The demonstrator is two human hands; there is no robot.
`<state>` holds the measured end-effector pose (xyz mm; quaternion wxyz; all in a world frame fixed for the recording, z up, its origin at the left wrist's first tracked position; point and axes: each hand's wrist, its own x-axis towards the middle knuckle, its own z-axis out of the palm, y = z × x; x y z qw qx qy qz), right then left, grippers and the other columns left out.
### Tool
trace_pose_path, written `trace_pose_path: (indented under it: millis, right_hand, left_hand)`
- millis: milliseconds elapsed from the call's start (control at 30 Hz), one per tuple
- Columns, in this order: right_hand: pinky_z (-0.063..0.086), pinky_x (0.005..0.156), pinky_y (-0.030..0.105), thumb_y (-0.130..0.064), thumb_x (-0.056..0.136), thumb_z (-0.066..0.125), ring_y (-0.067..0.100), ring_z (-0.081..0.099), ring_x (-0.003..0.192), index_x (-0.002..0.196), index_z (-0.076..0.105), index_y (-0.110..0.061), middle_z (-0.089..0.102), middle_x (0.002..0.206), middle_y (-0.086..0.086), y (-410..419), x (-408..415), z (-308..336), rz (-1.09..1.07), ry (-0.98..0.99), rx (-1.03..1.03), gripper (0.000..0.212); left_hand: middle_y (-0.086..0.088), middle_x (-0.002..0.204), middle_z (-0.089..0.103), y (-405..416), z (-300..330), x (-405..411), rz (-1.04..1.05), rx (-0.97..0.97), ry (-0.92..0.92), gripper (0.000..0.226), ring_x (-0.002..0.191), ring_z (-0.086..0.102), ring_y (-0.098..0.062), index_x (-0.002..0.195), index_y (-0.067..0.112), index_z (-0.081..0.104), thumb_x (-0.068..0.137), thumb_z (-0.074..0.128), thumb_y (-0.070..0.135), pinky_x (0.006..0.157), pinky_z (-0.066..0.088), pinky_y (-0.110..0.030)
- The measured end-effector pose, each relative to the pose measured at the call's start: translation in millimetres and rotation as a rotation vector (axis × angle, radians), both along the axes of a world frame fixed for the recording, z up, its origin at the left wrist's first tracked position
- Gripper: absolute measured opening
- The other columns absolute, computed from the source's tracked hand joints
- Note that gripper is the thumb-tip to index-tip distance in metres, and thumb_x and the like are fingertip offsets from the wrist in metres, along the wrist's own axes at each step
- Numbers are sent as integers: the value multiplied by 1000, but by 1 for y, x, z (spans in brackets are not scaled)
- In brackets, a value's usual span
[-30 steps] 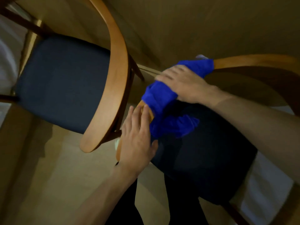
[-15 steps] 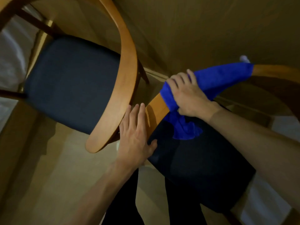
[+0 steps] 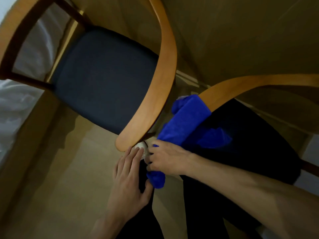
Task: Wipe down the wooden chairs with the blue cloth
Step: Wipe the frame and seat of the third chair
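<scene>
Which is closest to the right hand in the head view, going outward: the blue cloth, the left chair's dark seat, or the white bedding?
1. Blue cloth, gripped by the right hand.
2. Left chair's dark seat, up and to the left.
3. White bedding, at the far left edge.

No legible text or labels.

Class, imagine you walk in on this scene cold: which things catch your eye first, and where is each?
The bright blue cloth stands out most, draped over the near end of the right chair's wooden arm, with the right hand gripping its lower part. Beside it, the left hand lies with fingers straight, near the tip of the left chair's curved arm. That chair's dark seat fills the upper left.
</scene>
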<state>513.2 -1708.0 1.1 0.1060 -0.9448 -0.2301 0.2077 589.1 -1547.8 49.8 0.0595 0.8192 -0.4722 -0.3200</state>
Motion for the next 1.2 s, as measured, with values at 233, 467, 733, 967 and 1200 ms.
trace_pose_path:
  millis: [233, 467, 733, 967, 1200]
  right_hand:
    - [28, 114, 45, -33, 89, 64, 23, 43, 133, 130, 54, -34, 54, 139, -2, -12, -6, -12, 48, -30, -3, 43]
    - [34, 109, 47, -49, 66, 79, 27, 50, 120, 142, 38, -26, 53, 131, 6, -128, -35, -23, -390, -136, -118, 89]
    - [40, 94, 48, -52, 76, 73, 36, 52, 114, 131, 37, -15, 52, 124, 14, -254, -116, -7, -1011, 132, -339, 75]
    - [38, 98, 45, -44, 88, 63, 31, 53, 113, 124, 43, -15, 55, 121, 11, -284, -159, -5, -1142, 216, -390, 50]
    - [38, 96, 45, -49, 86, 65, 28, 55, 105, 120, 47, -15, 57, 113, 10, -307, -224, 20, -1246, 210, -452, 52]
  left_hand:
    - [12, 154, 25, -23, 0, 1, -31, -170, 92, 81, 147, 10, -11, 151, 28, 22, 81, 56, 48, 114, 15, -34]
    - [0, 155, 30, -85, -6, 6, -123, -307, 81, 81, 147, 14, -17, 151, 22, 24, 83, 52, 55, 115, 22, -48]
    - [-4, 154, 25, -174, -20, -11, -253, -260, -58, 91, 146, 11, -22, 152, 20, 16, 81, 53, 63, 114, 12, -42]
    - [-6, 152, 27, -252, -24, -59, -409, -310, -117, 93, 144, 14, -28, 150, 22, 16, 77, 60, 60, 113, 14, -51]
    - [-5, 153, 26, -303, -6, -112, -561, -341, -136, 91, 145, 13, -28, 150, 20, 18, 78, 61, 56, 114, 16, -49]
